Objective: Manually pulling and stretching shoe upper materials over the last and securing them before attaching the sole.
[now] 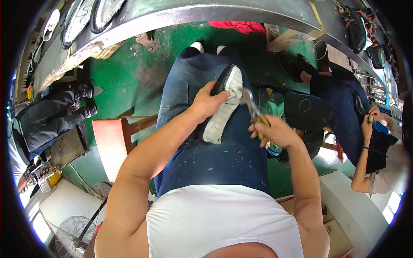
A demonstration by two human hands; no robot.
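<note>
Resting a black shoe [223, 112] sole-up on the lap, at the centre of the clock, and leaning its upper end toward 1. Gripping it at 9 with the left hand [206, 103], pressing the thumb onto the white sole. Clasping yellow-handled pliers [253, 107] at 3 in the right hand [275, 132] at 4, and holding the metal head close by the sole at 2, too blurred for telling touching from apart.

Perhaps risking a skid of the metal head into the left thumb, from a weak bite or a steep angle. Possibly risking a gouge in the sole, from too hard a pull. Maybe risking a roll of the shoe, from support by one hand alone on soft cloth.

Using dark blue cloth [215, 165] as the surface, showing pale flecks at 6. Sitting above a scuffed green floor [116, 81]. Having a dark bag [307, 111] at 3 and a wooden stool [109, 146] between 8 and 9.

Facing a metal-edged bench [193, 15] at 12, seeing on it pale-soled shoes [77, 23] at 10 and dark red-laced shoes [357, 34] at 2. Sharing the room with a co-worker [378, 150] past 3 and a dark-trousered person [47, 112] at 9. Having a wire-guarded fan [75, 234] between 7 and 8.
</note>
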